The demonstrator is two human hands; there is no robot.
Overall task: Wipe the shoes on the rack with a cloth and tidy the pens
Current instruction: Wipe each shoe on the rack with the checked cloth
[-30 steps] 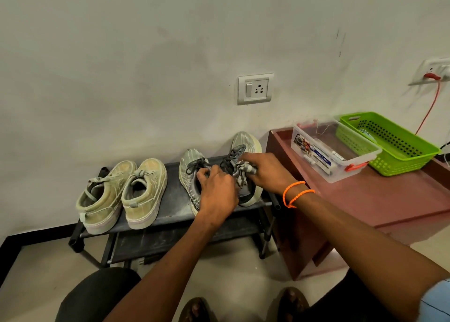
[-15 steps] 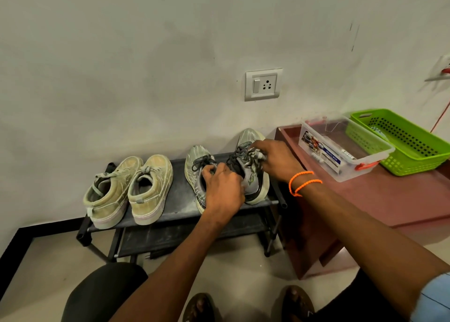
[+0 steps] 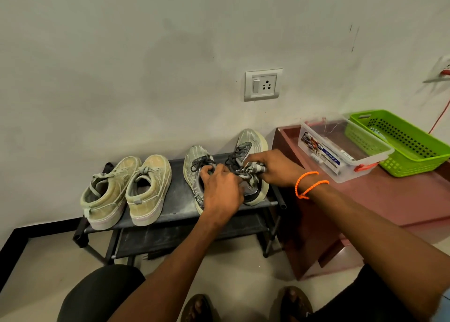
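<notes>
Back from the toe comes the right hand (image 3: 275,168), now mid-shoe, fingers bunched tight around the striped cloth (image 3: 250,173). Left hand (image 3: 220,190) curls over the grey sneaker (image 3: 194,168) at the rack's (image 3: 175,207) right end. Beyond, on the maroon table (image 3: 401,200), the clear box (image 3: 341,151) sits near its back edge.
</notes>
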